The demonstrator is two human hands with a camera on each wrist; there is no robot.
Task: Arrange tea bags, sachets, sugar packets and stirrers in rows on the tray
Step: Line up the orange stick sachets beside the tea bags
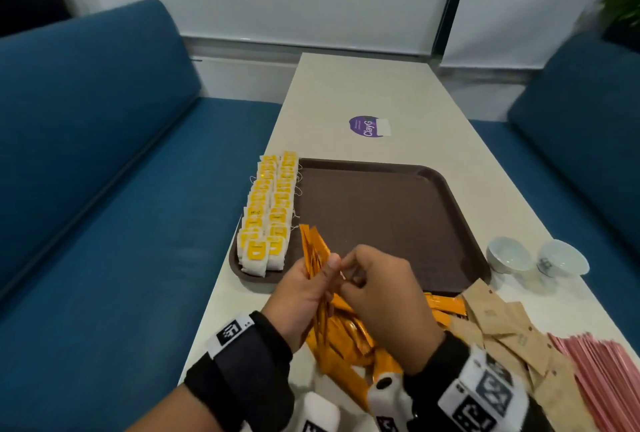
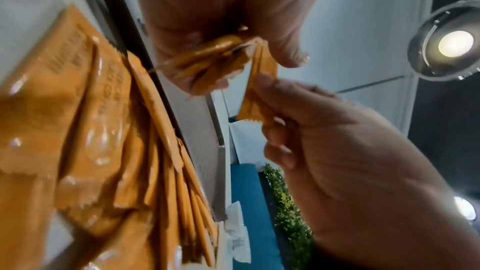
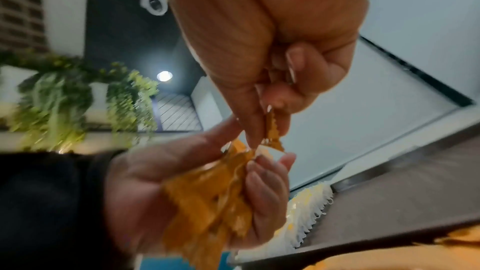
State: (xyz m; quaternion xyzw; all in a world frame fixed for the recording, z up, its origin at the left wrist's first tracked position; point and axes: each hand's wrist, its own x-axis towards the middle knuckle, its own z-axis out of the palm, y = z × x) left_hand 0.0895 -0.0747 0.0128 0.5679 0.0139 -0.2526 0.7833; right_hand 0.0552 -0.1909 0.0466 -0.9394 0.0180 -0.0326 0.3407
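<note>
A person's two hands meet over a pale table (image 1: 363, 92), seen from above. The left hand (image 1: 301, 296) is curled around a bundle (image 1: 313, 248) of long orange sachets, thumb pressed on top, with the sachet ends fanning out beyond the fingers. The right hand (image 1: 384, 296), just beside it and touching it at the fingertips, has its fingers curled inward and pinches one single sachet (image 2: 255, 98) between thumb and forefinger. That sachet's other end reaches the bundle. Directly under both hands and wrists lies a loose pile (image 1: 349, 338) of more orange sachets on the table. Just beyond the hands sits a brown tray (image 1: 381, 217), most of its surface bare. Along the tray's edge, ahead of the left hand, two neat rows of white tea bags (image 1: 268, 213) with yellow tags overlap one another and run away from the person. To the right of the right hand, brown packets (image 1: 502, 324) lie scattered on the table, and further right again is a heap of thin pink sticks (image 1: 602, 362). Ahead of those, beside the tray's near right corner, stand two small white cups (image 1: 509, 255). Far beyond the hands, past the tray, a round purple sticker (image 1: 369, 126) is on the table. Both wrists wear black bands with printed markers.
</note>
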